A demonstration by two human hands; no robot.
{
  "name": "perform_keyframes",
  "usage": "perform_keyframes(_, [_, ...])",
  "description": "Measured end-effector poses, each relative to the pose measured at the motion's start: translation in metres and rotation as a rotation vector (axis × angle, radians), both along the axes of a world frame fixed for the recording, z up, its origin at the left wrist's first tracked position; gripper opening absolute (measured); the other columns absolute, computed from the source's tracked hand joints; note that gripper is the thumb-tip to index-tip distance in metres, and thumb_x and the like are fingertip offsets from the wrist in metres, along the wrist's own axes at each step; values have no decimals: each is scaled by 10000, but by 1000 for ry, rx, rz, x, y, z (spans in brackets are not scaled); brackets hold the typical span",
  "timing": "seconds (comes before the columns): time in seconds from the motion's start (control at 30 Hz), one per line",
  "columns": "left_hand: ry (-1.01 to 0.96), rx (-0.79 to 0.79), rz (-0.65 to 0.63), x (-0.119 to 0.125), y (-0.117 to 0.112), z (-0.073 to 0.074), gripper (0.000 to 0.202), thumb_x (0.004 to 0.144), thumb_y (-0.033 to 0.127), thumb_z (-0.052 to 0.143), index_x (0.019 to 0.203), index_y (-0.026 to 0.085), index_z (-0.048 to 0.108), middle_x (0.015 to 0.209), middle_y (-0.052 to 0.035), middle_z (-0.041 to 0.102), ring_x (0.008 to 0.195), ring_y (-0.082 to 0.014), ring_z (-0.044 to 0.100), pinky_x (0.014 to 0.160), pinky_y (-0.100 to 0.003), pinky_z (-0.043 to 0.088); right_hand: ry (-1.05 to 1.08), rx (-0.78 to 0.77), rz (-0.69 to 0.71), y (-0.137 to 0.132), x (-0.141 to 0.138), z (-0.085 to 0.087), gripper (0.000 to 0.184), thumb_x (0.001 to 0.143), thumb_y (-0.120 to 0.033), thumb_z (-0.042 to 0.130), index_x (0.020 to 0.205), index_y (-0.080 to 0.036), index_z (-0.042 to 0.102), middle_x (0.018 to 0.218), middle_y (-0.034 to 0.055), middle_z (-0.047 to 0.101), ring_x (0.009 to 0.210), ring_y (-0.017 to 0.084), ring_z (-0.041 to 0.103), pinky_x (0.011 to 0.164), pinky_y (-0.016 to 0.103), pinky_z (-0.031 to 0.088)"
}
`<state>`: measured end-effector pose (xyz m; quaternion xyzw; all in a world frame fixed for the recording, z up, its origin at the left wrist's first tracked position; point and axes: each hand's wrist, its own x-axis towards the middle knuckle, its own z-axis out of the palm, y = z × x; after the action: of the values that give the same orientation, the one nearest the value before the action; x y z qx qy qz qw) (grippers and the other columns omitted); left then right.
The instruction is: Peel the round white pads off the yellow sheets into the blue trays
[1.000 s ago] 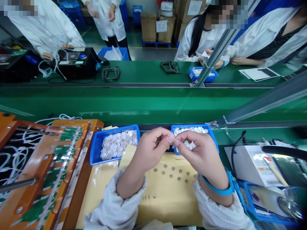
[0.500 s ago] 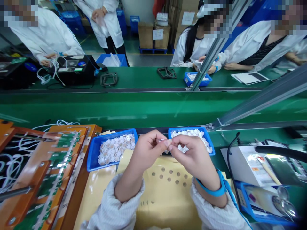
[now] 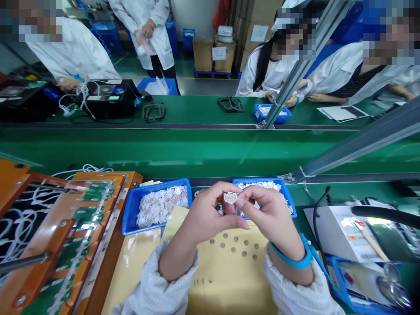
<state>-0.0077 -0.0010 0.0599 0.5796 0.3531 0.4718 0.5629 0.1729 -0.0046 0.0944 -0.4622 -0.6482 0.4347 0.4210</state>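
Green conveyor bench [image 3: 210,153], yellow perforated board [image 3: 229,262] under the hands. Small round disc [image 3: 230,197] held above the board, pinched between fingertips of left hand [image 3: 210,214] and right hand [image 3: 269,214], both closed on it. Just behind: left blue tray [image 3: 131,210] and right blue tray [image 3: 288,197] of similar pieces. Orange fixture [image 3: 65,236] at left.

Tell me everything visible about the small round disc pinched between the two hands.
The small round disc is flat, with a white rim and a tan, brownish centre. It is held face-up toward the camera, above the gap between two blue trays. The left hand grips its left edge with the fingertips, and the right hand touches its right edge. It looks like the discs heaped in the left blue tray. Its material is unclear at this size.
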Motion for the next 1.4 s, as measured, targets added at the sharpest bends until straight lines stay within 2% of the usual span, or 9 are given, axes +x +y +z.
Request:
perform_keyframes(0.1, [29, 62, 27, -3, 1, 0, 561, 708, 476, 991, 1159, 241, 756, 813, -8, 719, 692, -160, 687, 641, -248, 530, 11, 3, -20, 0, 4, 1, 136, 885, -222, 705, 757, -216, 748, 660, -20, 711, 603, 139, 610, 589, 257, 447])
perform_keyframes(0.23, [2, 108, 67, -7, 3, 3, 452, 744, 440, 978, 1098, 235, 785, 786, -7, 738, 700, -150, 702, 663, -230, 544, -4, -15, -24, -2, 5, 1, 143, 893, -247, 711, 759, -212, 748, 660, -16, 700, 616, 143, 602, 606, 266, 454])
perform_keyframes(0.63, [-35, 84, 59, -11, 3, 2, 299, 802, 292, 938, 1065, 246, 803, 824, -7, 730, 715, -136, 678, 677, -222, 539, -50, 19, -25, 0, 3, 3, 159, 900, -266, 702, 758, -206, 741, 660, 4, 709, 616, 163, 643, 602, 269, 482])
perform_keyframes(0.83, [131, 124, 97, -12, 1, 9, 119, 964, 296, 753, 1053, 224, 789, 891, -31, 729, 780, -146, 656, 658, -225, 488, -155, 81, -1, -1, 1, 2, 181, 931, -263, 678, 767, -214, 737, 638, -21, 691, 583, 146, 639, 567, 250, 467])
perform_keyframes(0.93, [210, 153, 129, -11, 1, 14, 66, 957, 236, 724, 986, 207, 776, 877, -25, 725, 755, -137, 651, 654, -226, 474, -208, 100, 18, -2, 0, -2, 210, 968, -303, 672, 788, -219, 740, 645, -23, 697, 579, 150, 635, 558, 260, 460])
perform_keyframes(1.03, [265, 153, 166, -16, 2, 16, 65, 935, 255, 742, 903, 200, 758, 832, -24, 713, 744, -148, 647, 632, -233, 456, -232, 98, 49, -2, 0, -6, 214, 1009, -347, 658, 875, -234, 780, 730, -7, 757, 638, 170, 679, 589, 271, 493])
perform_keyframes(1.13, [318, 151, 282, -37, 7, 15, 117, 945, 302, 740, 881, 204, 749, 819, -24, 704, 756, -163, 646, 661, -254, 463, -217, 104, 44, -2, 1, -7, 191, 1022, -343, 651, 963, -253, 809, 818, 11, 803, 727, 194, 737, 643, 278, 543])
perform_keyframes(1.3, [341, 247, 666, -88, 16, 9, 232, 954, 324, 716, 764, 194, 689, 795, -7, 617, 746, -157, 585, 706, -272, 455, -192, 135, 0, -2, 4, -3, 205, 1004, -351, 667, 901, -241, 806, 721, 23, 757, 620, 191, 679, 568, 285, 520])
perform_keyframes(1.4, [382, 286, 861, -104, 17, 10, 245, 963, 344, 691, 768, 196, 678, 856, -14, 623, 808, -168, 595, 744, -274, 460, -172, 128, -5, -2, 5, -3, 191, 992, -339, 677, 882, -242, 800, 727, 23, 750, 613, 184, 653, 559, 284, 495])
